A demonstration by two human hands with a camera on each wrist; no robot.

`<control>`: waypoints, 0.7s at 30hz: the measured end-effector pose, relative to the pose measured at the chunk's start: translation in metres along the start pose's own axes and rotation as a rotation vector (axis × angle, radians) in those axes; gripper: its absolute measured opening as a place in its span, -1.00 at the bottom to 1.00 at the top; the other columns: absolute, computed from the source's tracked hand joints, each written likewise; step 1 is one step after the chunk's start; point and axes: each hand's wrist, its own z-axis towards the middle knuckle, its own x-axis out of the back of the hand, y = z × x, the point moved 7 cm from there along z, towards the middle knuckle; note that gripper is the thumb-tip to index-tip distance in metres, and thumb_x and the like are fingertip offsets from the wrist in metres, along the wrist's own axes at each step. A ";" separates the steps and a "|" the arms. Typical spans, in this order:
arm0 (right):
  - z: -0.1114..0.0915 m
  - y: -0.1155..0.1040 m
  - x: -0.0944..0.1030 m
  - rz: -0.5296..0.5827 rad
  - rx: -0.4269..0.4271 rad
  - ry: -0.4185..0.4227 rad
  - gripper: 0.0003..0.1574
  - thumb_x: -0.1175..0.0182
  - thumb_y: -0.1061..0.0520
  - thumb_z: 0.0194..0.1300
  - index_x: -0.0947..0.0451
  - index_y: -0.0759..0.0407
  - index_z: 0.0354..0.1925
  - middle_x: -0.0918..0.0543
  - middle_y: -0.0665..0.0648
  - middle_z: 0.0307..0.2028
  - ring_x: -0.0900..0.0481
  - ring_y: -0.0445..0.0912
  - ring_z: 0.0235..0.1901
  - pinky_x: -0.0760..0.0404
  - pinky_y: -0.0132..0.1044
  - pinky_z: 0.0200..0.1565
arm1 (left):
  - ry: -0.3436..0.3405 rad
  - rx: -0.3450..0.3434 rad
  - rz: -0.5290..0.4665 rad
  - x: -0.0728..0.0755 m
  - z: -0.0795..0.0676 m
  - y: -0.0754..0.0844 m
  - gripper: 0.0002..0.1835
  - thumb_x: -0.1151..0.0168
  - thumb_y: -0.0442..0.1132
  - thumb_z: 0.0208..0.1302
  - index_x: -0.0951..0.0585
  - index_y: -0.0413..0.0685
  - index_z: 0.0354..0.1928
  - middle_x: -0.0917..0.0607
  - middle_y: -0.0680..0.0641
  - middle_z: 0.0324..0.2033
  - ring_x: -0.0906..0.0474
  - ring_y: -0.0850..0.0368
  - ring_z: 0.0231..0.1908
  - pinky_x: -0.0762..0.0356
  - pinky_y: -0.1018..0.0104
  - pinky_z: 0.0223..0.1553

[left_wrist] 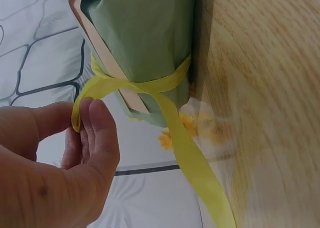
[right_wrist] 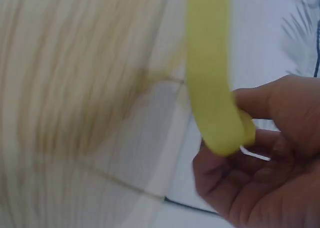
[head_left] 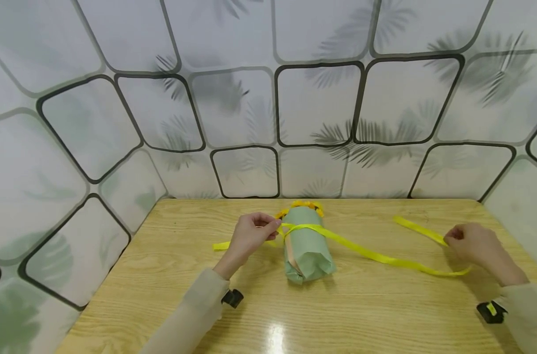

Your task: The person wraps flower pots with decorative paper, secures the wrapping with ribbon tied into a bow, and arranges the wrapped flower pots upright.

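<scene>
A bouquet wrapped in green paper [head_left: 306, 246] lies on the table, its yellow flowers [head_left: 307, 204] towards the wall. Yellow ribbon [head_left: 366, 251] crosses round the wrap. At the bouquet's left side my left hand [head_left: 251, 237] pinches a piece of this ribbon [left_wrist: 107, 86] between thumb and fingers. One ribbon tail [left_wrist: 192, 160] runs down past the flowers in the left wrist view. Far to the right, my right hand [head_left: 475, 247] pinches the ribbon's long part, which bends over the fingers [right_wrist: 212, 175] in the right wrist view. A free ribbon end [head_left: 410, 225] sticks out left of that hand.
The wooden table [head_left: 374, 314] meets a patterned wall covering [head_left: 313, 103] at its back edge, and more of it rises at both sides. Another ribbon end [head_left: 221, 246] shows left of my left wrist. Each sleeve cuff carries a small black device [head_left: 232, 298].
</scene>
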 end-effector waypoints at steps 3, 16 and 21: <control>0.002 -0.015 0.007 0.084 0.020 0.149 -0.61 -0.13 0.05 0.50 -0.63 0.40 -0.11 -0.73 0.31 -0.31 -0.60 -0.14 -0.45 -0.51 -0.24 -0.45 | 0.013 0.005 -0.050 -0.001 0.000 0.000 -0.78 -0.36 -0.36 0.34 -0.63 -0.31 -0.03 -0.74 -0.19 -0.22 -0.78 -0.14 -0.17 -0.76 0.04 -0.02; 0.029 -0.139 0.014 0.529 0.046 0.210 -0.45 -0.18 -0.18 0.49 -0.66 0.27 0.05 -0.67 -0.11 -0.30 -0.56 -0.32 -0.41 -0.63 -0.39 -0.40 | 0.000 -0.074 0.003 -0.007 -0.002 0.008 -0.76 -0.25 -0.38 0.42 -0.60 -0.35 0.05 -0.79 -0.30 -0.19 -0.79 0.03 -0.27 -0.77 0.04 -0.05; 0.043 -0.186 0.015 0.661 0.068 0.201 -0.48 -0.21 -0.15 0.47 -0.67 0.27 0.05 -0.70 -0.05 -0.28 -0.61 -0.25 -0.38 -0.65 -0.41 -0.35 | -0.005 -0.079 0.042 -0.009 -0.004 0.010 -0.77 -0.26 -0.36 0.42 -0.61 -0.32 0.04 -0.80 -0.27 -0.19 -0.79 0.04 -0.27 -0.77 0.02 -0.06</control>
